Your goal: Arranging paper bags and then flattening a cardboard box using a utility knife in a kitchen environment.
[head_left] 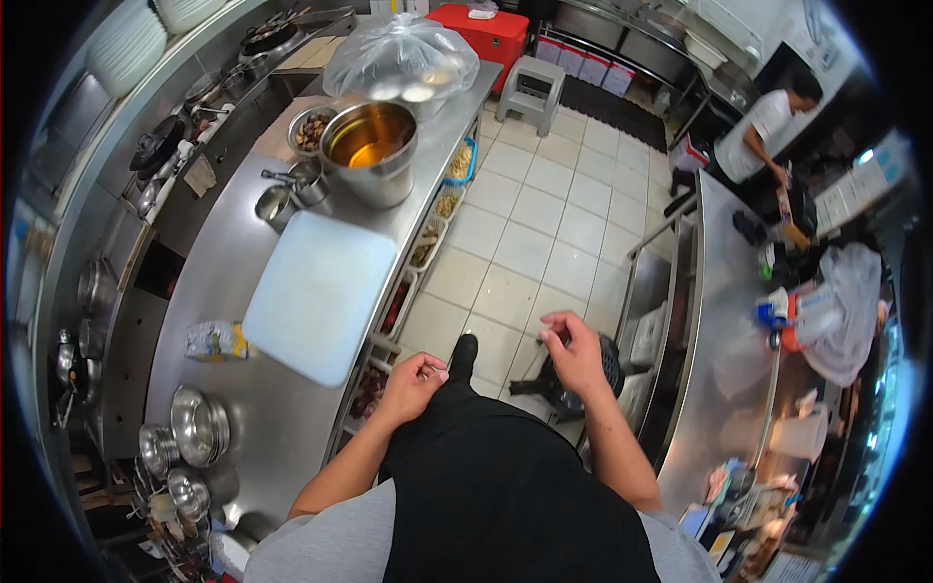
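Observation:
My left hand [415, 388] hangs in front of my black apron, beside the edge of the steel counter [291, 408], with its fingers curled and nothing seen in it. Over the floor to the right, my right hand [574, 350] is raised with fingers loosely bent apart, empty. A white cutting board [321, 295] lies on the counter, left of my left hand. Beyond it stand a steel pot of amber liquid [370, 149], a smaller pot of brown pieces [312, 131] and small steel pots [275, 205]. A plastic packet [217, 341] lies left of the board.
Food trays [426, 244] sit under the counter's edge. Steel bowls [197, 426] are stacked at the lower left. A grey step stool [532, 91] and a red cooler [488, 36] stand ahead. A second counter [729, 291] runs along the right; a person [758, 138] is beyond it.

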The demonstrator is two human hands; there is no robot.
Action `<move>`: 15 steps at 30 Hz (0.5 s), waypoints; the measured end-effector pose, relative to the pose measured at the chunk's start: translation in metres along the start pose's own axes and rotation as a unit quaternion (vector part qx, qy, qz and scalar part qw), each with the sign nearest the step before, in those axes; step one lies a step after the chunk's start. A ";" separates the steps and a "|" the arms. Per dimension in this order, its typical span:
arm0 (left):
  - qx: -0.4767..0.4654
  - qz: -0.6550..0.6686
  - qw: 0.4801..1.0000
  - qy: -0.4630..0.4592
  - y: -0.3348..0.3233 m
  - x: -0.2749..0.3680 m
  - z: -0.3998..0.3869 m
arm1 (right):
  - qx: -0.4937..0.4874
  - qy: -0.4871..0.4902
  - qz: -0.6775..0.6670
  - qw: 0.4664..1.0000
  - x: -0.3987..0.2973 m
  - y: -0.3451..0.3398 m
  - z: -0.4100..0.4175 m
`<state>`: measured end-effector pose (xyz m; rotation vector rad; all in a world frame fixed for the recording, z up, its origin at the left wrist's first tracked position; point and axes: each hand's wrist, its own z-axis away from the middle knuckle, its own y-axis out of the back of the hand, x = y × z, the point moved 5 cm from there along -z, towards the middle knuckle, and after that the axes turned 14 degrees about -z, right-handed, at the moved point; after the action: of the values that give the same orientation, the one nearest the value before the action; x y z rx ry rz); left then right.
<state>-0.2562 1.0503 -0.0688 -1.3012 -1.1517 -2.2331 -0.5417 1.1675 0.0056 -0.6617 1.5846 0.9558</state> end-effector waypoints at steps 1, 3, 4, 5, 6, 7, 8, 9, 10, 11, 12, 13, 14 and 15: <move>-0.002 -0.009 1.000 -0.007 0.000 0.007 -0.030 | 0.015 -0.022 -0.009 1.000 0.017 0.005 -0.017; -0.007 -0.011 1.000 -0.017 -0.007 0.029 -0.096 | 0.047 -0.064 -0.002 0.997 0.055 0.028 -0.040; -0.014 -0.002 0.999 -0.036 -0.011 0.046 -0.132 | 0.061 -0.094 -0.010 0.994 0.080 0.044 -0.047; -0.022 0.004 0.998 -0.054 -0.015 0.061 -0.165 | 0.076 -0.126 -0.020 0.989 0.100 0.059 -0.052; -0.047 0.009 0.997 -0.054 -0.023 0.065 -0.202 | 0.086 -0.137 0.010 0.987 0.100 0.074 -0.060; -0.051 0.008 0.997 -0.053 -0.028 0.079 -0.234 | 0.099 -0.149 0.040 0.983 0.101 0.090 -0.066; -0.074 0.027 0.995 -0.055 -0.035 0.097 -0.267 | 0.123 -0.173 0.041 0.976 0.112 0.110 -0.069; -0.094 0.044 0.993 -0.058 -0.040 0.114 -0.300 | 0.145 -0.194 0.039 0.969 0.126 0.129 -0.075; -0.095 0.040 0.993 -0.060 -0.043 0.131 -0.332 | 0.172 -0.207 0.045 0.962 0.134 0.145 -0.084; -0.127 0.064 0.989 -0.040 -0.050 0.147 -0.360 | 0.198 -0.220 0.050 0.954 0.143 0.163 -0.091; -0.161 0.088 0.983 -0.021 -0.058 0.164 -0.387 | 0.202 -0.218 0.048 0.954 0.164 0.180 -0.096; -0.162 0.086 0.983 -0.024 -0.064 0.180 -0.413 | 0.244 -0.245 0.028 0.938 0.197 0.200 -0.096; -0.166 0.094 0.981 -0.034 -0.069 0.195 -0.438 | 0.281 -0.271 0.008 0.920 0.220 0.214 -0.109; -0.167 0.103 0.980 -0.042 -0.072 0.208 -0.463 | 0.276 -0.270 0.006 0.922 0.225 0.220 -0.137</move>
<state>-0.6820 0.7660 -0.0531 -1.5758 -0.6463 -2.2987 -0.8452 1.1805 -0.1539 0.0177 1.2637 0.5792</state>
